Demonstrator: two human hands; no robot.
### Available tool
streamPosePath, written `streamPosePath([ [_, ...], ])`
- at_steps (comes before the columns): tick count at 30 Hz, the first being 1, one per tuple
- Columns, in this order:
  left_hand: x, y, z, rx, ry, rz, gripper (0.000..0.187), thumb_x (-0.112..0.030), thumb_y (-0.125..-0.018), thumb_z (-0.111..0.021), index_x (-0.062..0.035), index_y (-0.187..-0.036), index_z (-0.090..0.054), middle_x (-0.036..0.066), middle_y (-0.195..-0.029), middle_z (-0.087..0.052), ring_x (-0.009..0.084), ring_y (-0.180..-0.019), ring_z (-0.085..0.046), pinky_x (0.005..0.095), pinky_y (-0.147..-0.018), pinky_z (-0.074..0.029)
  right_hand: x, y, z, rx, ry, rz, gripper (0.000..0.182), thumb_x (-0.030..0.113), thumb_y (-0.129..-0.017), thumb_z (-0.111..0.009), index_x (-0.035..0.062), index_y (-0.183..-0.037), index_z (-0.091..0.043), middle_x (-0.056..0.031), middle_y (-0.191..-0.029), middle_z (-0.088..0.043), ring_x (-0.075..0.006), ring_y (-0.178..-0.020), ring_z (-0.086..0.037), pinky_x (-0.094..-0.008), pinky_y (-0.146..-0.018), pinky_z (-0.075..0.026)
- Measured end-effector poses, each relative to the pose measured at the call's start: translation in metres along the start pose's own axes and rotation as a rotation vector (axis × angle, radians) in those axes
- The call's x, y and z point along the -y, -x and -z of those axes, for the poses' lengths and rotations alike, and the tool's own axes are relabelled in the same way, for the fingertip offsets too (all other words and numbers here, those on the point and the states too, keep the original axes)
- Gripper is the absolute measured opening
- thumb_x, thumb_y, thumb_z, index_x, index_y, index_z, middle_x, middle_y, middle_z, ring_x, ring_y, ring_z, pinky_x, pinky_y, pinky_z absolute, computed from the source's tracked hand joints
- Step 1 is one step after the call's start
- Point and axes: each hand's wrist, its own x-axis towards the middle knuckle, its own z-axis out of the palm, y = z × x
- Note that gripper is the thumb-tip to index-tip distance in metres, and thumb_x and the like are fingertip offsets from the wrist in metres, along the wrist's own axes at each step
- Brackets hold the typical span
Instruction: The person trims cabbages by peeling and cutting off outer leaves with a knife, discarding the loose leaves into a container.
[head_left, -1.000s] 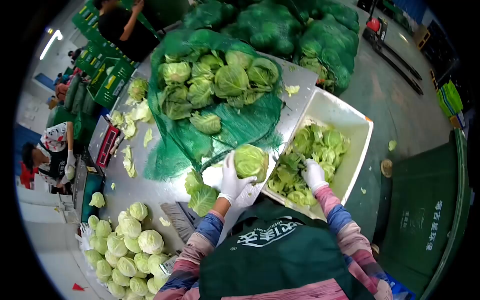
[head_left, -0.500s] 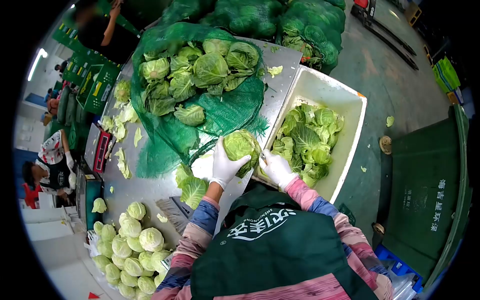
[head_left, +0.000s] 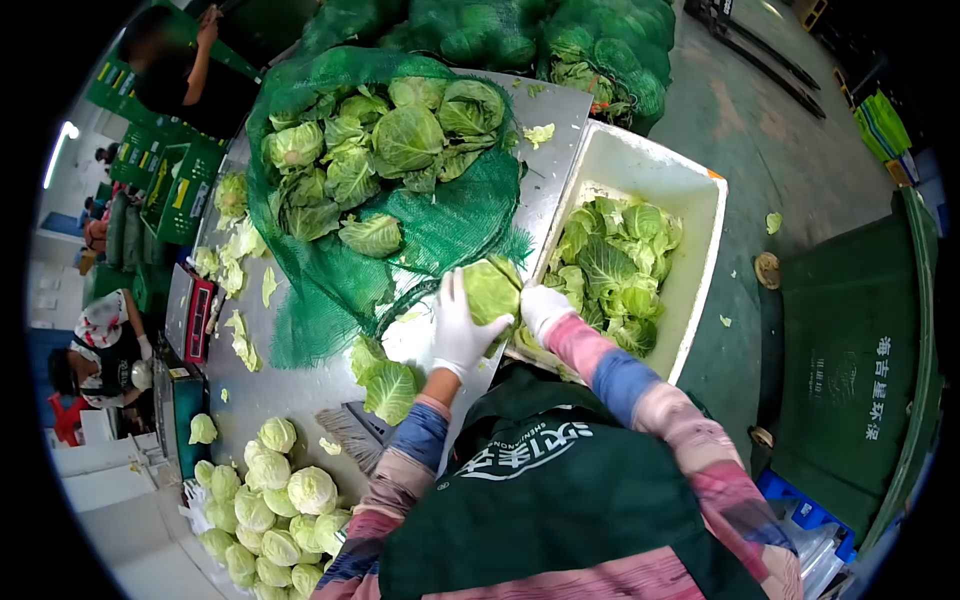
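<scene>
My gloved left hand [head_left: 458,330] grips a green cabbage [head_left: 492,288] from its left side, thumb along the near side. At the cabbage's right side, my gloved right hand [head_left: 543,308] has its fingers curled closed; what they hold is hidden. An open green mesh sack [head_left: 450,222] with several leafy cabbages [head_left: 408,140] lies on the metal table [head_left: 555,110] beyond my hands. Just right of my hands stands a white foam box [head_left: 700,260] with loose outer leaves [head_left: 625,270] inside. A couple of loose leaves [head_left: 388,388] rest left of my left hand.
Trimmed cabbages [head_left: 280,500] are piled at the lower left, near a brush [head_left: 352,432]. A red-fronted scale [head_left: 197,320] stands on the left. Full mesh sacks [head_left: 600,60] are at the back; a green bin [head_left: 850,370] is on the right. Two people work on the left.
The cabbage has turned in my left hand and shows a paler, smoother side. My right hand has shifted slightly up along its right side. The whole view has moved slightly.
</scene>
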Motion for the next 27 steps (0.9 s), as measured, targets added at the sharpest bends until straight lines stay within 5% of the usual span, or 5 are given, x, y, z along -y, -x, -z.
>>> streamPosePath([
  [8,0.060,0.046,0.038,0.112,0.575,0.192,0.095,-0.023,-0.070,-0.081,-0.0018,-0.142,-0.023,0.019,-0.140,-0.036,0.0308,-0.126,-0.041,0.0420,-0.101,-0.040,0.007,0.027,-0.045,-0.136,-0.290,0.408,0.056,0.030,-0.089,-0.052,0.0193,-0.141,-0.034,-0.0211,-0.085,-0.064,-0.0382,-0.077,-0.061,-0.0433,-0.069,-0.048],
  [10,0.051,0.048,0.048,0.150,1.139,0.933,0.092,-0.027,-0.073,-0.080,-0.0114,-0.143,-0.022,0.017,-0.136,-0.039,0.0313,-0.122,-0.045,0.0525,-0.089,-0.047,0.029,0.059,-0.043,-0.160,-0.145,0.474,0.063,0.029,-0.090,-0.052,0.0295,-0.146,-0.024,-0.0199,-0.079,-0.064,-0.0370,-0.067,-0.061,-0.0444,-0.062,-0.049],
  [13,0.065,0.058,0.033,0.037,1.167,1.018,0.086,-0.030,-0.075,-0.078,-0.0177,-0.140,-0.024,0.017,-0.133,-0.040,0.0320,-0.119,-0.047,0.0583,-0.080,-0.050,0.020,0.061,-0.037,-0.213,-0.057,0.515,0.065,0.028,-0.090,-0.052,0.0324,-0.147,-0.022,-0.0195,-0.076,-0.064,-0.0356,-0.061,-0.061,-0.0429,-0.057,-0.049],
  [19,0.075,0.068,0.021,-0.109,1.092,0.898,0.073,-0.013,-0.074,-0.078,-0.0005,-0.130,-0.033,0.018,-0.121,-0.052,0.0284,-0.103,-0.060,0.0469,-0.081,-0.055,-0.099,-0.011,-0.038,-0.431,-0.084,-0.010,0.063,0.035,-0.091,-0.051,0.0217,-0.147,-0.025,-0.0167,-0.078,-0.067,-0.0343,-0.065,-0.064,-0.0424,-0.062,-0.050],
  [27,0.065,0.039,0.017,-0.039,0.862,0.575,0.068,-0.009,-0.068,-0.082,0.0034,-0.124,-0.045,0.015,-0.111,-0.060,0.0200,-0.101,-0.060,0.0298,-0.089,-0.048,0.011,0.048,-0.030,-0.380,0.128,0.656,0.054,0.045,-0.094,-0.044,0.0234,-0.143,-0.033,-0.0163,-0.067,-0.064,-0.0346,-0.058,-0.063,-0.0454,-0.054,-0.049],
])
